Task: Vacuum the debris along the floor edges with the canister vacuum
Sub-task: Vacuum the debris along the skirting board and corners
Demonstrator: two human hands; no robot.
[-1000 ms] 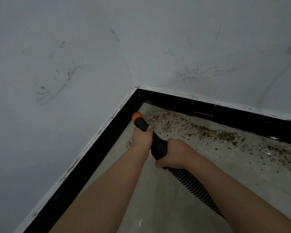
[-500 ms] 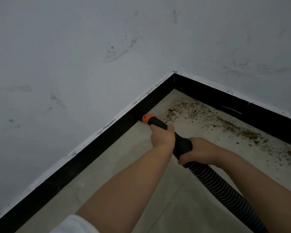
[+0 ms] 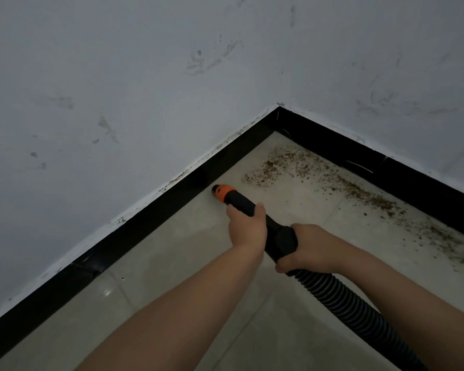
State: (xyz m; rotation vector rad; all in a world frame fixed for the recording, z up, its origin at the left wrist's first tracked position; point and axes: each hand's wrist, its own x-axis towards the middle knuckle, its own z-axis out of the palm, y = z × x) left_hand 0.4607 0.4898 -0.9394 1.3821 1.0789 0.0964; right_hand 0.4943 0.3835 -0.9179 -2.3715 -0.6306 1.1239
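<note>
Here, both hands hold the vacuum nozzle point(image 3: 241, 203) at centre frame. The left hand point(image 3: 248, 227) wraps the black tube just behind the orange tip point(image 3: 221, 192); its grip is fully closed round the tube, with fingertips showing over the tube's upper edge. The right hand point(image 3: 310, 247) sits lower right of it, its grip closed round the thicker black cuff point(image 3: 283, 241) where the ribbed hose point(image 3: 354, 309) joins. The hose runs from the cuff to the lower right edge of the frame.

The orange tip points to the upper left and lies at the foot of the left black baseboard point(image 3: 134, 236), low over the floor point(image 3: 172, 303); whether it touches either cannot be told.

Brown debris point(image 3: 276, 167) is scattered on the pale tiles to the upper right of the tip, near the corner, and continues in a band along the right baseboard point(image 3: 402, 178) toward the right edge of the frame. The patch nearest the tip is apart from it.

Scuffed grey walls point(image 3: 118, 76) fill the upper frame above both baseboards.
</note>
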